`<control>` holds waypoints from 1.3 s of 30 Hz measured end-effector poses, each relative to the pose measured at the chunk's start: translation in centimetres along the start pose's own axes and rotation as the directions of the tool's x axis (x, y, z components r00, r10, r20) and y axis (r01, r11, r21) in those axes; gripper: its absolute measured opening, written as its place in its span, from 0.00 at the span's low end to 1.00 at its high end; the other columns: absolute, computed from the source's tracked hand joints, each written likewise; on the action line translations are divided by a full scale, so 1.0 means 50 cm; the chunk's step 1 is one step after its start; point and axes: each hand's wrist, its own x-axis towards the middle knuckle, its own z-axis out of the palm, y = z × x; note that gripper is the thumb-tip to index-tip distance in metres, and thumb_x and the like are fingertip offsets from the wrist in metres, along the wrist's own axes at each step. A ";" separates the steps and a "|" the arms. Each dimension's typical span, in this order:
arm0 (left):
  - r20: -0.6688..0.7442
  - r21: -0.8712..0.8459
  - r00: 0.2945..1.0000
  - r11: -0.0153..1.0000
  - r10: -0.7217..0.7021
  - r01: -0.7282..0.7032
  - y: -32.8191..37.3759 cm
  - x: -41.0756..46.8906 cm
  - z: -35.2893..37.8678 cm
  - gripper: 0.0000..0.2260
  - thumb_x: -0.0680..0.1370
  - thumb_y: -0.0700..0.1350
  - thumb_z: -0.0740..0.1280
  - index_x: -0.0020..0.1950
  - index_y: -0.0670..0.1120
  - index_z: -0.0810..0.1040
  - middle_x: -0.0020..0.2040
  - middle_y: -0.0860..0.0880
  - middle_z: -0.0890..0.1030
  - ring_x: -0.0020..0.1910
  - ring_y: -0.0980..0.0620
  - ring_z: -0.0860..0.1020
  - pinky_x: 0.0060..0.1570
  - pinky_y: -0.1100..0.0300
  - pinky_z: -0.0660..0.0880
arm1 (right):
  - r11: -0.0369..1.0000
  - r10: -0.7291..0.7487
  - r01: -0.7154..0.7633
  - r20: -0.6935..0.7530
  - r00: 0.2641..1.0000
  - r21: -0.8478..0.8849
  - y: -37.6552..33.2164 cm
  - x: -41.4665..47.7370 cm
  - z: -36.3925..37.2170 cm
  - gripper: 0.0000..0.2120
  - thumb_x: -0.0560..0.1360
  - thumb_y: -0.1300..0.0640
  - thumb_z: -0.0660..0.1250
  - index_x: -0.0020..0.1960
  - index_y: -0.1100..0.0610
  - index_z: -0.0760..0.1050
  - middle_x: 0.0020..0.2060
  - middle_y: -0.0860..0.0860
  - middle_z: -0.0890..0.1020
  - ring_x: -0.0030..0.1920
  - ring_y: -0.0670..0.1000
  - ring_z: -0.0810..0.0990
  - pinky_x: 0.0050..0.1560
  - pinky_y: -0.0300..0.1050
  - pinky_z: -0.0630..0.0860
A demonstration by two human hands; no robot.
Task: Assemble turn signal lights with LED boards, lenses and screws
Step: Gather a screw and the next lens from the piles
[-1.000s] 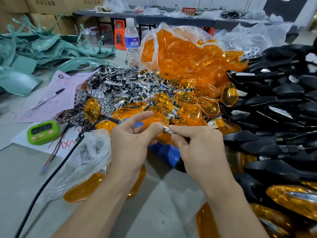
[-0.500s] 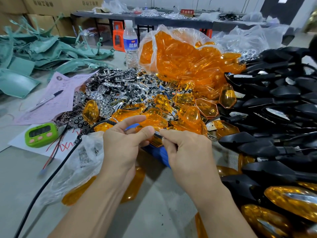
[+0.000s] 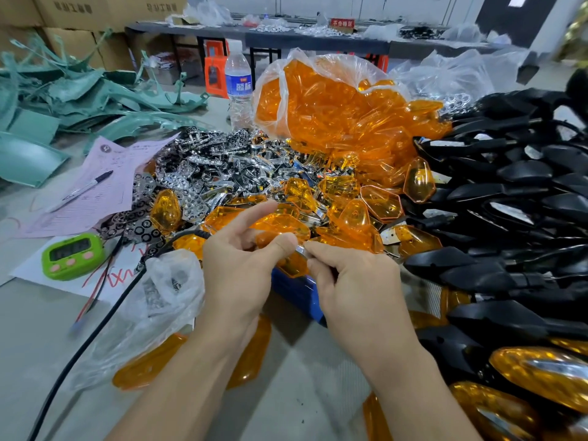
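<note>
Right hand point(image 3: 356, 281) pinches small silvery metal part point(image 3: 300, 249), touching top edge of amber plastic lens point(image 3: 291, 265) gripped by left hand point(image 3: 241, 268).

The near table point(image 3: 302, 380) is open for passing. Orange lenses point(image 3: 350, 214) block ahead, and black housings point(image 3: 509, 192) crowd the right.

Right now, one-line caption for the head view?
Left hand and right hand pinch a shiny part beside amber lenses.

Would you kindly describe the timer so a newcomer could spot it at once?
From the chrome pile mid-table, look left to the pink form. Just nearer, on white paper, lies the timer: the only lime-green gadget, with a dark screen and pink buttons.
</note>
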 end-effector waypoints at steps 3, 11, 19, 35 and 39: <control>0.009 -0.089 1.000 0.996 -0.029 0.030 0.005 -0.001 -0.001 0.19 0.70 0.34 0.79 0.54 0.55 0.88 0.32 0.54 0.80 0.29 0.58 0.74 0.32 0.69 0.72 | 1.000 -0.010 0.011 -0.048 0.999 0.017 0.002 -0.002 0.004 0.09 0.81 0.57 0.67 0.49 0.58 0.85 0.36 0.54 0.85 0.37 0.57 0.83 0.38 0.59 0.81; 0.023 -0.173 1.000 0.985 -0.005 0.009 0.020 -0.002 0.001 0.17 0.69 0.33 0.77 0.52 0.50 0.87 0.34 0.54 0.81 0.32 0.58 0.77 0.35 0.69 0.74 | 0.883 0.353 -0.344 0.031 0.935 0.320 0.011 0.003 0.011 0.15 0.75 0.51 0.76 0.61 0.44 0.85 0.48 0.34 0.85 0.52 0.34 0.82 0.52 0.31 0.79; 0.231 -0.295 0.968 0.942 -0.093 0.161 0.023 0.002 -0.011 0.20 0.66 0.39 0.75 0.59 0.46 0.85 0.40 0.48 0.85 0.37 0.54 0.81 0.44 0.63 0.80 | 0.085 0.330 -0.533 0.481 0.813 0.842 0.009 0.026 -0.018 0.20 0.74 0.59 0.71 0.65 0.59 0.80 0.53 0.58 0.87 0.50 0.54 0.87 0.42 0.42 0.83; 0.352 -0.051 0.920 0.985 0.174 -0.167 0.037 -0.017 -0.003 0.24 0.66 0.33 0.77 0.56 0.54 0.87 0.49 0.51 0.89 0.49 0.52 0.87 0.49 0.64 0.81 | -0.005 0.279 -0.395 0.380 0.882 0.919 0.030 0.028 -0.033 0.18 0.70 0.71 0.65 0.56 0.62 0.86 0.49 0.60 0.86 0.48 0.56 0.87 0.50 0.46 0.83; 0.307 -0.048 0.931 0.980 0.197 -0.191 0.035 -0.020 0.000 0.24 0.66 0.35 0.78 0.55 0.59 0.88 0.49 0.52 0.89 0.49 0.53 0.87 0.50 0.64 0.81 | 0.127 0.306 -0.387 0.336 0.891 0.913 0.034 0.024 -0.031 0.19 0.77 0.74 0.63 0.56 0.57 0.87 0.49 0.59 0.87 0.50 0.57 0.87 0.50 0.47 0.84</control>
